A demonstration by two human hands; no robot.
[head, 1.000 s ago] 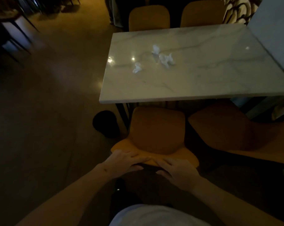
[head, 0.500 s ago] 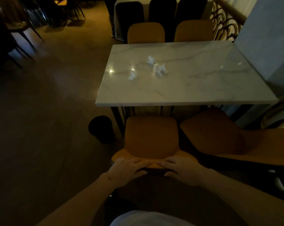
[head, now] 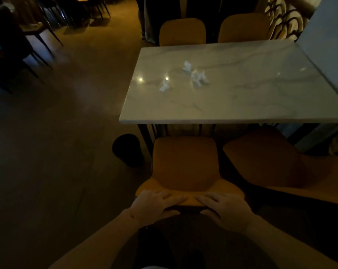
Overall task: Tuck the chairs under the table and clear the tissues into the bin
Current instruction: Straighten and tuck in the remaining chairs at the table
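An orange chair (head: 184, 164) stands in front of me, its seat just short of the marble table (head: 232, 105). My left hand (head: 154, 205) and my right hand (head: 225, 207) both grip the top edge of its backrest. A second orange chair (head: 261, 162) stands to its right, turned at an angle and out from the table. Three crumpled white tissues lie on the tabletop: one at the left (head: 164, 86), one further back (head: 187, 66), one larger clump (head: 198, 77). A dark round bin (head: 126, 149) sits on the floor by the table's near left leg.
Two more orange chairs (head: 182, 32) (head: 243, 28) are tucked in at the table's far side. A grey wall or pillar (head: 327, 43) borders the table on the right. Dark chairs (head: 19, 41) stand at the far left across open floor.
The chair has slid a little toward the table with both hands still on its backrest. The view has lifted, so more of the room behind the table shows.
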